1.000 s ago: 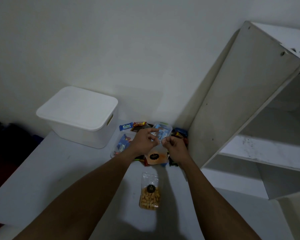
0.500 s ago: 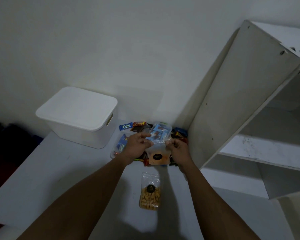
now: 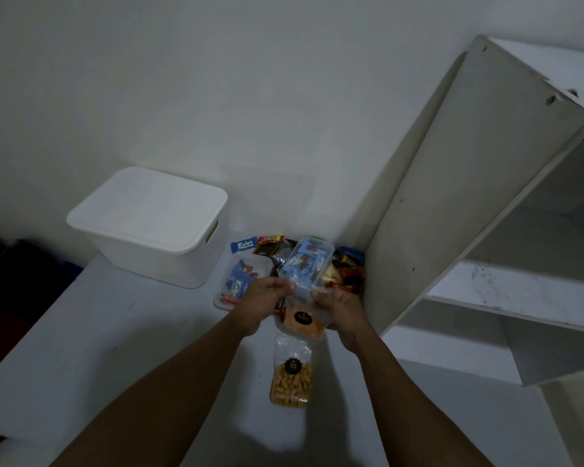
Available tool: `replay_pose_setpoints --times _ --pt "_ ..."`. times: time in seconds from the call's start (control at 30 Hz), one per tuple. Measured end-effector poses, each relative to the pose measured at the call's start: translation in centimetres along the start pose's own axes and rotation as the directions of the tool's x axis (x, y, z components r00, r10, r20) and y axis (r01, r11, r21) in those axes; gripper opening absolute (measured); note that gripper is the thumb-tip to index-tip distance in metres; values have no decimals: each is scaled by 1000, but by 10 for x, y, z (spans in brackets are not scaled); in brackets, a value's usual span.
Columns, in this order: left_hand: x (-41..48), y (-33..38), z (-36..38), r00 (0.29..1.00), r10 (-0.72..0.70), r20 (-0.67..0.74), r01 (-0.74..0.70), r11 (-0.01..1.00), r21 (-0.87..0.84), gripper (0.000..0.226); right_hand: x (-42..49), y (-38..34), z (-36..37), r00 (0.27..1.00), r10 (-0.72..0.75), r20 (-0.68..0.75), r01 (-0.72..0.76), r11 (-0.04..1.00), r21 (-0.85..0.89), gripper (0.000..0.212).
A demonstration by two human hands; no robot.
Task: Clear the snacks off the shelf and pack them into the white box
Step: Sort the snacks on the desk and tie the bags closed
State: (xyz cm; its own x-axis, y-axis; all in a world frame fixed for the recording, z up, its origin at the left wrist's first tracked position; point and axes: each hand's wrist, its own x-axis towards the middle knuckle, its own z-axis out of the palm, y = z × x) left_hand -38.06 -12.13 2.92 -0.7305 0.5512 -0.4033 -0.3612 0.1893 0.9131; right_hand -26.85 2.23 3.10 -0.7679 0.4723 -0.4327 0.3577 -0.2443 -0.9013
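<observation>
While mid-grip, orange bag (image 3: 301, 327) between left hand (image 3: 267, 299) and right hand (image 3: 339, 306).

White worktop (image 3: 115, 332), wall at the back. Lidded white box (image 3: 155, 230) back-left. Right of it, a loose Kalpa bar (image 3: 244, 245) and a clear tray (image 3: 231, 303) of Kalpa bars. Pile of wrapped sweets (image 3: 348, 271) against the shelf unit (image 3: 452, 197), which stands at the right. Bag of yellow puffs (image 3: 292, 375) lies flat nearer the front edge, orange snack bag (image 3: 300, 323) just behind it.
</observation>
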Motion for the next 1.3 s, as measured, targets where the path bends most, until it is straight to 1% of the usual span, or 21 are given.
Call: replay_pose_setpoints --times 0.07,0.13,0.17,0.23,0.37,0.43,0.53,0.6,0.7,0.77,0.87,0.93,0.97,1.0,1.1,1.17,1.2,1.23,1.27,1.3 --pt "-3 -5 -2 1000 2 -7 -2 999 44 11 -2 1 -1 1000 12 28 -9 992 -126 15" --pt "-2 -11 -4 999 18 33 -21 995 95 4 -1 -1 2 995 -15 98 46 946 -321 8" --pt "-3 -13 -4 998 29 55 -36 991 130 3 0 -2 4 990 -31 136 81 921 -381 7" --pt "-3 -14 -3 997 34 69 -46 984 173 4 2 0 10 985 -53 165 120 896 -428 8" --pt "-5 -10 -5 993 18 121 -43 978 205 7 1 3 17 983 -74 169 138 904 -405 11" --pt "-6 -11 -5 993 7 116 -31 978 206 9 -3 3 20 983 -71 167 131 915 -381 12" --pt "-12 -15 2 998 -22 56 16 994 112 17 -2 4 22 986 -60 157 114 923 -368 14" --pt "-13 -16 6 999 -43 -7 43 999 24 15 0 4 19 987 -67 146 117 921 -371 15" --pt "-10 -10 0 987 -97 -131 81 989 -120 12 2 9 6 995 -48 89 77 931 -356 15" --pt "-8 -9 -3 983 -119 -139 99 985 -142 12 -4 11 1 998 -32 56 48 952 -304 16" --pt "-9 -11 2 983 -167 -78 152 974 -170 14 -9 17 -4 1000 22 -21 -26 977 -210 17" --pt "-7 -12 5 977 -214 -17 204 952 -228 16 -12 23 -7 998 57 -40 -63 981 -183 15" --pt "-7 -12 6 972 -236 12 231 935 -268 17 -13 27 -11 997 73 -33 -78 979 -190 11" --pt "-5 -12 6 964 -263 44 264 914 -307 17 -16 30 -13 996 86 -15 -87 979 -185 6" --pt "0 -15 9 925 -349 151 379 814 -440 19 -22 43 -18 993 111 43 -99 970 -221 19" --pt "1 -17 14 904 -380 195 425 759 -493 19 -26 50 -17 993 110 32 -99 968 -231 19" --pt "1 -19 18 901 -382 204 433 769 -470 18 -28 53 -18 995 99 1 -96 967 -237 14" --pt "-1 -20 23 906 -376 194 423 810 -406 18 -28 59 -21 995 88 -39 -95 964 -248 12" --pt "-2 -23 28 924 -350 155 381 875 -297 18 -29 64 -25 993 86 -76 -102 964 -247 13" --pt "-4 -29 33 950 -297 94 309 937 -164 18 -30 69 -29 989 98 -108 -121 963 -239 15"
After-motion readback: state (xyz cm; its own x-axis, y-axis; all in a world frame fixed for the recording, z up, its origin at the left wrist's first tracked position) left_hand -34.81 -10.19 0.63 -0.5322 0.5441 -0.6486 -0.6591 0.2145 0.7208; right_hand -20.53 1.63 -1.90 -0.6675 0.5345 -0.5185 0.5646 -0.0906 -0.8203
